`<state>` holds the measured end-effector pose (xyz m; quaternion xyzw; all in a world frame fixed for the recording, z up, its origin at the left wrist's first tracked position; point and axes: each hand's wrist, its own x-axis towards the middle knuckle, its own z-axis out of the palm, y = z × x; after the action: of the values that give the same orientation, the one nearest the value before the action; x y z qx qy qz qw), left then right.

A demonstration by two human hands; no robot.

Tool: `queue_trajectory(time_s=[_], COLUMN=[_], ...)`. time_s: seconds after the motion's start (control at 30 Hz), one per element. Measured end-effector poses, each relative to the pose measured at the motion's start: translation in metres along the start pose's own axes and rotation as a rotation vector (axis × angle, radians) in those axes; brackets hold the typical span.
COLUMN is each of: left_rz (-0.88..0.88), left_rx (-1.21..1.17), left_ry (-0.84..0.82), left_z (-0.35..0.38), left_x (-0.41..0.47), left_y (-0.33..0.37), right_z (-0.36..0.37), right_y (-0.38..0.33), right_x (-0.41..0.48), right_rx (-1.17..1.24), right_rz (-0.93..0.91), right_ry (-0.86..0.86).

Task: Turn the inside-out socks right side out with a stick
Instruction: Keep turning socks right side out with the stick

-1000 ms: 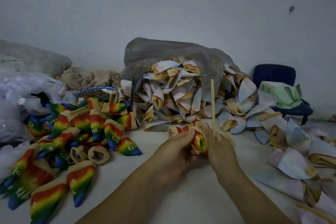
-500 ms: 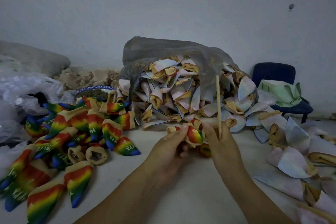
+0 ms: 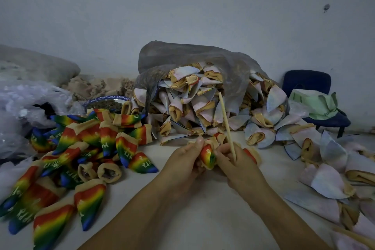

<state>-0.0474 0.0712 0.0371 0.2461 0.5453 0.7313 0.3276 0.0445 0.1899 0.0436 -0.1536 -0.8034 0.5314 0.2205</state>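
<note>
Sock (image 3: 207, 155): between my hands, at 9 o'clock from stick (image 3: 226, 125).
Left hand (image 3: 182, 161): pinches sock; nearer.
Right hand (image 3: 238, 163): grips stick.
Stick axis: toward 12 o'clock.

Shows matt rainbow-printed knit cloth on the sock (image 3: 208, 155), smooth bare pale wood on the stick (image 3: 226, 124), thin grey semi-sheer plastic on the bag (image 3: 182, 57), crinkled glossy clear plastic sheeting (image 3: 24, 99), a matt table (image 3: 203, 219).

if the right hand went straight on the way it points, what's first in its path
Probably the pile of inside-out socks spilling from the grey bag beyond the right hand; depth is unclear.
</note>
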Motion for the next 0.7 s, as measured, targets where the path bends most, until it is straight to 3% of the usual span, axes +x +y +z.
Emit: queue_trajectory(time_s=[0.23, 0.4, 0.53, 0.7], left_rz=[0.038, -0.015, -0.13, -0.225], left_rx=[0.305, 0.269, 0.022, -0.353], left_ry=[0.079, 0.022, 0.066, -0.023], left_z=[0.0, 0.003, 0.001, 0.002], left_x=[-0.003, -0.004, 0.001, -0.002], left_y=[-0.002, -0.004, -0.002, 0.005], right_z=[0.004, 0.001, -0.003, -0.007], right_y=[0.003, 0.003, -0.003, -0.007], right_x=[0.004, 0.002, 0.001, -0.003], right_rx=[-0.354, -0.279, 0.096, 0.773], right_rz=[-0.088, -0.03, 0.111, 0.294], right_ry=[0.062, 0.105, 0.089, -0.211])
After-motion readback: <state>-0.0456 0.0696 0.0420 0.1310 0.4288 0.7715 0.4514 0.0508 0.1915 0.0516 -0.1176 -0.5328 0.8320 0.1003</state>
